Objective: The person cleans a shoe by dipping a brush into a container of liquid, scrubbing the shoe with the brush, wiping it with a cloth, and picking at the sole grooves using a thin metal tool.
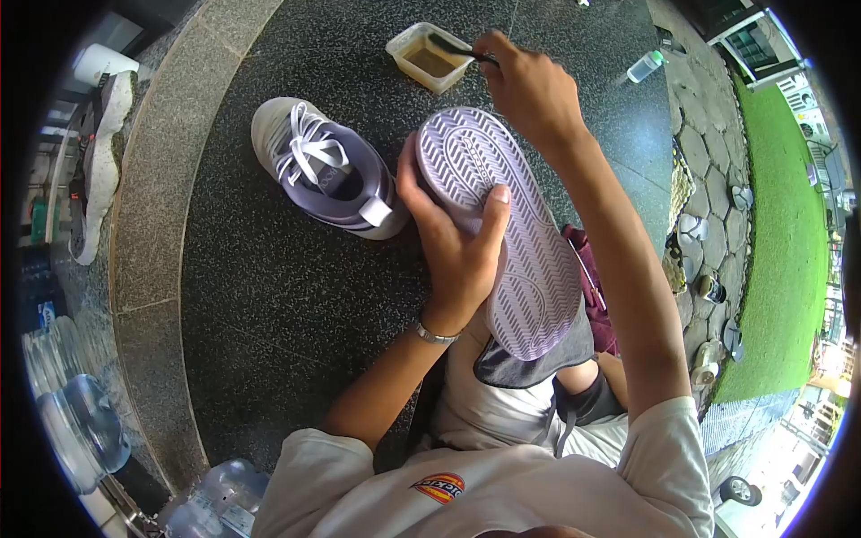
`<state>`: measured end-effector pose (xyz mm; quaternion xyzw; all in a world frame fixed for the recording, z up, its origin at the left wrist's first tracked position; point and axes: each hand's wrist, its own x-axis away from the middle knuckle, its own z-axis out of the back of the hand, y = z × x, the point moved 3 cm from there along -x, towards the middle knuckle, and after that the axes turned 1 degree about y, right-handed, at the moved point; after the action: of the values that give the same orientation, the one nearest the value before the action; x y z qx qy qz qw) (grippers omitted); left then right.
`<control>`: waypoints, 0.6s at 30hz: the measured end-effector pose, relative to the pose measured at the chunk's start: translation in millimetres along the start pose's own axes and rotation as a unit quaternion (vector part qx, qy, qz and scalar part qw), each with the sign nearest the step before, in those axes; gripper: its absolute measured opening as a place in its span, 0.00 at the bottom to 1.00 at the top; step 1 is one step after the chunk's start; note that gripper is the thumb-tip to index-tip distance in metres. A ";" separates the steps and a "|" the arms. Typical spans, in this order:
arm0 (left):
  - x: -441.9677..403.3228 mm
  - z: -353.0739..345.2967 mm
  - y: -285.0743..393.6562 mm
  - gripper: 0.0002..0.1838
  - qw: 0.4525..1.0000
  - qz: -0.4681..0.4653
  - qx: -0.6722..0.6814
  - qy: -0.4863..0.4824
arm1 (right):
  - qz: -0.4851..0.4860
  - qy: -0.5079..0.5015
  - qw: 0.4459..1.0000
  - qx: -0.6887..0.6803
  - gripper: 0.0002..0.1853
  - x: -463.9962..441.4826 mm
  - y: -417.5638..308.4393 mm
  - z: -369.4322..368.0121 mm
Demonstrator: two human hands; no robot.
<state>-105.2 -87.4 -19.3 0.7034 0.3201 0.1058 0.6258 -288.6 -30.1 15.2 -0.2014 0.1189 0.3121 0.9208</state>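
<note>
My left hand [453, 242] grips a sneaker [529, 260] around its side, thumb pressed on the sole. The lavender tread with its zigzag pattern faces up at me. My right hand [535, 94] is closed on the dark handle of a brush [462, 50], whose far end dips into a clear plastic tub [432, 82] of brownish liquid. Its head is too hidden to make out fully. Left of my left hand, the matching sneaker [327, 170] stands upright on the speckled dark floor, white laces tied. A dark grey cloth [529, 363] lies on my lap under the held sneaker.
Large clear water jugs [85, 421] stand at the lower left. A bottle with a green cap [644, 67] is at the upper right. A maroon cloth [596, 296] lies beside my leg. Footwear rests on the stone paving [708, 170] near the lawn.
</note>
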 end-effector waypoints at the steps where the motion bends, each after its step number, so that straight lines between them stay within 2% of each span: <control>1: 0.3 -1.7 -0.5 0.51 1.000 -0.004 0.005 0.001 | -0.001 -0.022 1.000 0.013 0.13 3.0 5.3 -4.5; 4: -1.5 -1.0 -9.5 0.53 0.999 0.030 0.025 0.013 | 0.008 0.013 1.000 0.013 0.12 8.8 0.3 11.4; 5: 0.6 0.8 -11.0 0.54 0.999 0.044 0.023 0.009 | 0.014 -0.030 0.999 -0.015 0.15 3.2 2.7 18.9; 6: 0.9 -0.8 -5.1 0.55 0.998 0.054 0.035 -0.004 | -0.026 -0.062 0.997 -0.024 0.16 7.3 -4.0 33.9; 7: 0.9 2.4 -13.4 0.56 1.000 0.019 -0.002 -0.012 | -0.063 -0.089 0.994 -0.031 0.18 13.5 -5.3 42.7; 10: 2.7 -2.5 -7.4 0.57 0.999 0.011 0.037 -0.015 | 0.028 0.176 0.980 -0.085 0.16 46.4 24.0 41.4; 12: 4.5 -5.0 -6.5 0.55 0.999 -0.007 0.044 -0.015 | -0.050 0.183 0.978 -0.093 0.15 86.0 23.1 65.7; 16: 9.8 -9.6 -3.7 0.51 0.999 -0.032 0.027 -0.027 | -0.117 0.219 0.966 -0.077 0.11 168.2 30.1 91.4; 18: 11.1 -12.9 -1.6 0.48 0.998 -0.030 0.035 -0.034 | -0.174 0.288 0.931 -0.144 0.08 213.2 58.9 80.9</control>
<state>-104.2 -70.4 -21.1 0.7183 0.3232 0.0521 0.6138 -152.1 161.0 -3.7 -0.4303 0.2961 0.0889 0.8481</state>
